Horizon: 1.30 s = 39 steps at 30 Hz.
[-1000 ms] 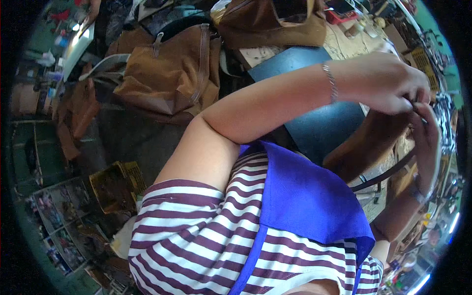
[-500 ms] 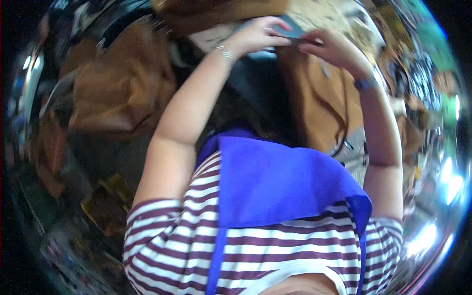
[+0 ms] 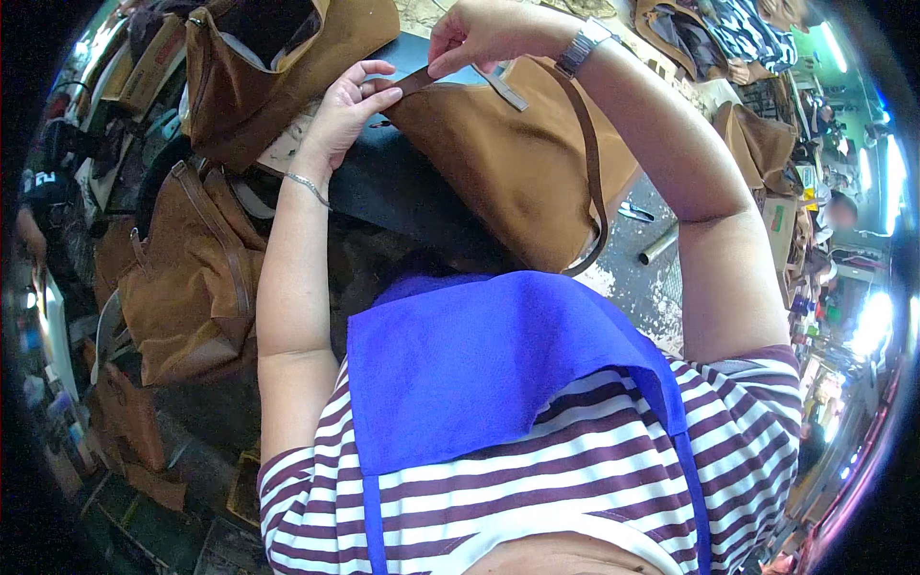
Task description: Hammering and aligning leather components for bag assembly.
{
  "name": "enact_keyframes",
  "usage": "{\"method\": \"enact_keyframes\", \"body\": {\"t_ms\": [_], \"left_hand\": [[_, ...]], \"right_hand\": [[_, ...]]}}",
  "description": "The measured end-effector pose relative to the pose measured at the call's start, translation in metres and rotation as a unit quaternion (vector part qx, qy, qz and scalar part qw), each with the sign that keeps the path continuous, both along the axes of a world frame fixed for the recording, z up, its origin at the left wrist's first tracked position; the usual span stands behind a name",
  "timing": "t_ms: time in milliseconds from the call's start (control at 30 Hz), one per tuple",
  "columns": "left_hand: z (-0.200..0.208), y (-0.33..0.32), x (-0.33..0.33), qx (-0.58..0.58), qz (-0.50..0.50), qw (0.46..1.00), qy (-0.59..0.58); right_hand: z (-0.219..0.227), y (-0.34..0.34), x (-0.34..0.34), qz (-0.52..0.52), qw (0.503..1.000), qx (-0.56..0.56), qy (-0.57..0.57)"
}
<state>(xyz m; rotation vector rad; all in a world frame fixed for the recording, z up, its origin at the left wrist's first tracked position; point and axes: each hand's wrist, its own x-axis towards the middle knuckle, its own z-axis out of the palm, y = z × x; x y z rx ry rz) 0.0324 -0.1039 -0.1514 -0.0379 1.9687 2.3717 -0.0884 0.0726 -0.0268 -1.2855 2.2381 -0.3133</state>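
Apparently, the brown leather bag (image 3: 508, 158) is largely assembled; left hand (image 3: 347, 113) and right hand (image 3: 494, 34) pinch 1 dark strap (image 3: 414, 82) at its edge, its fastening possibly unfinished.

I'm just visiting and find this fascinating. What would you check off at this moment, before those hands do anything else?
1. Right hand gripping the dark brown strip: ok, thumb and fingers pinch it.
2. Left hand at the strip: ok, its thumb meets the other end; how firmly, cannot tell.
3. Strip fastened to the brown bag-like piece: cannot tell.
4. Long strap lying straight: not ok, it curves along the piece's right side.
5. Short tube clear of both hands: ok, it lies apart from them, to the right of the piece.
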Motion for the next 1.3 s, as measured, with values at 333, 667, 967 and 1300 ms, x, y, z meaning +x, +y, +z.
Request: {"method": "enact_keyframes", "body": {"t_ms": [333,667,967,1300], "left_hand": [[-0.004,-0.008,-0.005,0.015,-0.034,0.999,0.003],[0.01,0.004,-0.014,-0.076,-0.027,0.997,-0.014],[0.014,0.008,-0.023,-0.094,-0.038,0.995,-0.021],[0.007,0.005,-0.024,-0.033,-0.042,0.997,-0.058]], "right_hand": [[-0.044,0.024,0.005,-0.09,0.979,-0.071,-0.166],[-0.063,0.026,0.0,-0.09,0.972,-0.078,-0.202],[-0.043,0.033,-0.006,-0.076,0.985,-0.056,-0.145],[-0.07,0.037,-0.031,-0.027,0.986,-0.073,-0.146]]}}
